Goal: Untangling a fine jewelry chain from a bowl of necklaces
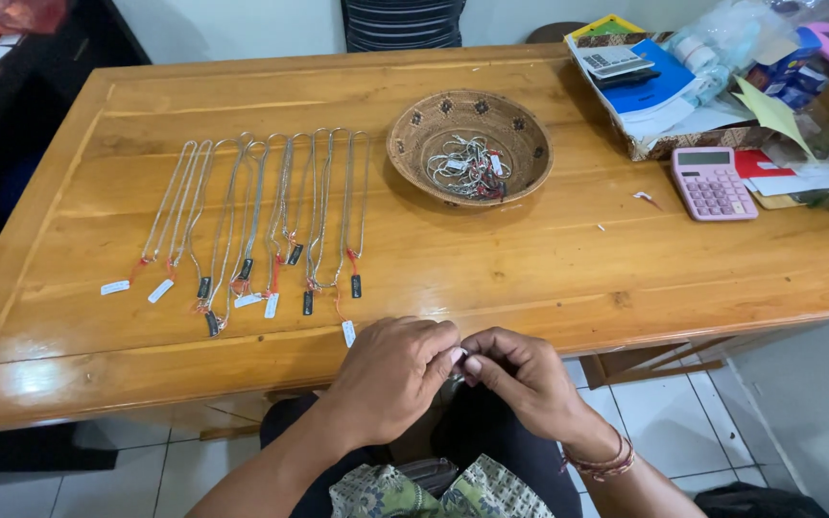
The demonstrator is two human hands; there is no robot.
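Observation:
My left hand (390, 374) and my right hand (520, 374) meet just past the table's near edge, fingertips pinched together on a small dark thing that is mostly hidden between them. Several silver chain necklaces (261, 206) with small white and black tags lie in a row of long loops on the wooden table (530, 269), left of centre. A round woven basket (414, 129) behind them holds a tangle of more silver chains (470, 165) with tags.
A pink calculator (712, 182) lies at the right. Behind it stand a patterned box (659, 146) with papers and a second calculator, plastic bags and loose papers. A striped chair back (403, 23) stands beyond the far edge. White tile floor lies below.

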